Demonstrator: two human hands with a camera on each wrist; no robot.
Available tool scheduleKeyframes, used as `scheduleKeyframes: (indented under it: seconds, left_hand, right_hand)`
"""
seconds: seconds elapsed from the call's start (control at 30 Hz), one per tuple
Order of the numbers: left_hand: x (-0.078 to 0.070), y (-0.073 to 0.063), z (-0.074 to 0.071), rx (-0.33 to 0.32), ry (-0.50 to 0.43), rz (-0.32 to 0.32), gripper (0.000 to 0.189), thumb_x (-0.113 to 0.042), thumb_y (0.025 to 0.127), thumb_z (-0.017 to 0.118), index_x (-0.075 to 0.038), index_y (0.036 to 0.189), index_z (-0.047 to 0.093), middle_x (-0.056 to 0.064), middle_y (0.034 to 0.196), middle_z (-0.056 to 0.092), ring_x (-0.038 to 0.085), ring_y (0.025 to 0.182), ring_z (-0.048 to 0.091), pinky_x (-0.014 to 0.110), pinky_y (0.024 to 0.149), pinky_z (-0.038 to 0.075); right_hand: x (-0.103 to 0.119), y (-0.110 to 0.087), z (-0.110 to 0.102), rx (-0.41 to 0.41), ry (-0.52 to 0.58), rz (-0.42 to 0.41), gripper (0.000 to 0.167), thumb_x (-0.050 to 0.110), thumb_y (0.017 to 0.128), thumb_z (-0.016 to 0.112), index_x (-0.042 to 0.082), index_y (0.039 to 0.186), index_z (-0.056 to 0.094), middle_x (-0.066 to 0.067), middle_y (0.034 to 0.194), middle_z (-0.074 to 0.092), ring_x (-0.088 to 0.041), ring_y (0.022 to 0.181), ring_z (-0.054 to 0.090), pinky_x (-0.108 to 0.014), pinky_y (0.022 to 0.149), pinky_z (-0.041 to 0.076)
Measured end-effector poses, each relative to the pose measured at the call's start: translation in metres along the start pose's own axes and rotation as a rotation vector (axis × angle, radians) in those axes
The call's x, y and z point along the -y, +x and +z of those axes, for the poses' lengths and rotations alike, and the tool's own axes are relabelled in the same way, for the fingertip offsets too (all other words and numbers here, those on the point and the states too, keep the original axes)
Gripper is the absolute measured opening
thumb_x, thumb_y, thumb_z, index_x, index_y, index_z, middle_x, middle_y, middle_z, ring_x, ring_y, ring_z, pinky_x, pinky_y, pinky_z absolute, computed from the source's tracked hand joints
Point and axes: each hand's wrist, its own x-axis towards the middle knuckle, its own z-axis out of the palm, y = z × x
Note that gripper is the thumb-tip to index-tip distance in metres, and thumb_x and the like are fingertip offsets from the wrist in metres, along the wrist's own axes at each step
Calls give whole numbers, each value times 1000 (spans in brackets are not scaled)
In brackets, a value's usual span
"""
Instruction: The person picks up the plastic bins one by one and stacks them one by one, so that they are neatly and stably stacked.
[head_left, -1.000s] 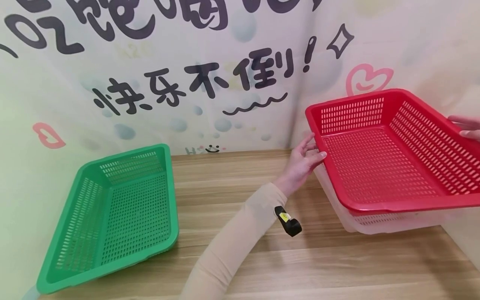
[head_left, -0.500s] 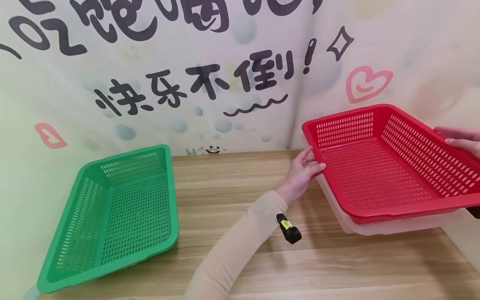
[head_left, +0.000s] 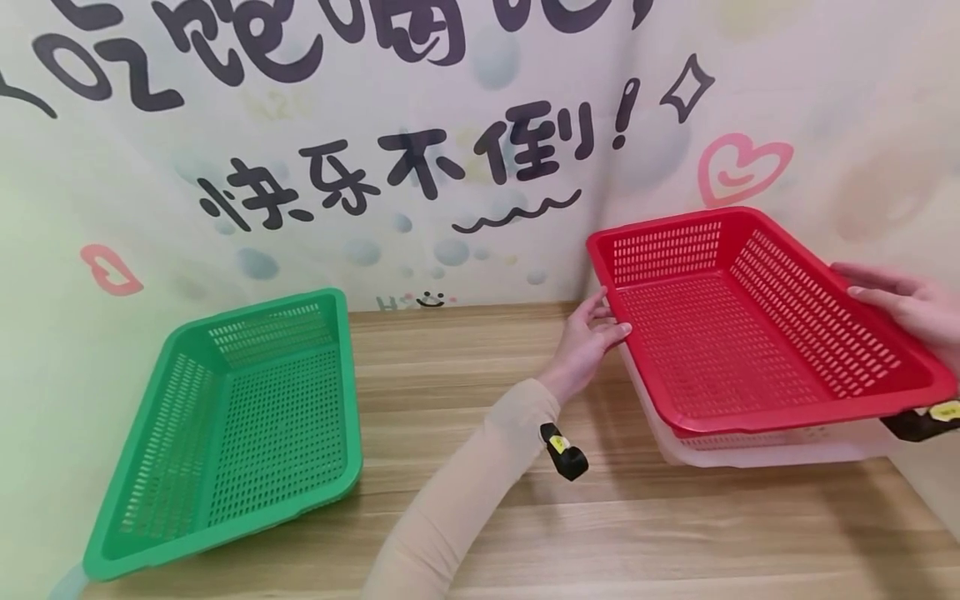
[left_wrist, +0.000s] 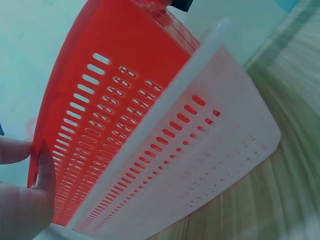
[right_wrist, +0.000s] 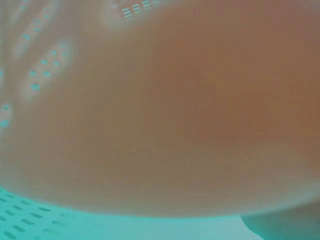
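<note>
A red plastic basket [head_left: 701, 337] is at the right in the head view, partly sunk into a white basket [head_left: 780, 450] beneath it. My left hand [head_left: 585, 342] pinches its left rim, thumb and fingers on either side of the edge. On the opposite side, my right hand [head_left: 900, 304] holds the right rim. From the left wrist, the red slotted wall [left_wrist: 107, 110] rises above the rim of the white one [left_wrist: 225, 115], with a gap between the two rims. The right wrist view is mostly filled by a blurred, close surface.
A green basket [head_left: 277, 433] stands tilted in view at the left of the wooden table [head_left: 465, 400]. Behind the table hangs a pale backdrop [head_left: 420, 242] with dark lettering. A black wrist camera [head_left: 564, 454] sits on my left sleeve [head_left: 457, 492].
The red basket has come down lower over the white one, and both have shifted left. My hands moved with the red rim, the right one coming further into view. The green basket stayed put.
</note>
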Motion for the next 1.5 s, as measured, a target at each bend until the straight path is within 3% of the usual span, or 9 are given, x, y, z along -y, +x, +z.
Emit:
scheduleKeyframes:
  seconds: [0.4,0.47,0.57,0.7,0.83,0.97,1.1,1.3,1.5]
  left_hand:
    - [-1,-1,-8,27,73,4,66,7,89,61,-7,148,37,6,107,50,15,93,61,31,87,52]
    - [1,-2,-8,22,84,6,66,9,88,61,-5,148,37,6,106,50,16,93,61,31,87,53]
    - [5,-2,-6,12,103,16,66,10,87,61,-4,147,37,5,104,49,16,93,60,30,87,52]
    - [8,-2,-3,-3,130,22,67,11,86,62,-2,147,36,4,103,49,16,93,60,28,85,52]
    - [10,-4,-2,-15,219,23,69,10,86,64,-2,147,35,7,108,51,21,98,62,27,83,53]
    - [7,-9,-4,-43,451,68,68,4,86,67,-1,146,37,12,115,52,25,103,62,25,81,54]
    - [-2,-14,-11,-42,626,124,63,-3,87,67,1,144,40,17,122,53,27,109,57,26,86,50]
    - [-5,-16,-29,-29,650,121,56,-4,88,66,1,140,45,22,129,54,34,117,54,33,95,47]
    - [-3,-18,-51,-61,654,96,56,-3,86,67,-1,139,47,18,128,54,34,117,53,33,93,48]
  right_hand:
    - [-17,0,5,33,218,-6,42,32,97,55,42,138,45,12,97,69,-26,82,70,-50,69,56]
    - [-22,2,4,42,175,-21,38,30,99,53,40,135,46,13,97,68,-24,82,70,-48,68,57]
    - [-30,5,2,63,19,-47,51,28,102,49,34,149,32,23,99,63,-14,84,68,-40,70,58]
    - [-37,9,-2,66,-156,-94,66,26,103,46,13,156,10,34,101,54,-2,86,63,-30,71,57]
    - [-43,6,-4,77,-162,-132,57,20,103,46,25,154,22,33,105,54,0,88,62,-27,71,57]
    - [-46,-2,-6,76,-224,-223,46,15,103,45,32,146,37,33,114,51,11,100,53,-13,78,48]
    - [-41,-6,-4,49,-270,-293,45,15,104,44,30,146,39,34,118,48,18,104,44,-5,81,40]
    - [-32,-7,3,100,-96,-398,43,1,103,39,19,140,50,21,123,57,8,108,54,-9,81,46]
    - [-26,-7,19,87,-190,-342,42,9,103,44,17,144,45,23,122,57,4,105,58,-15,79,50]
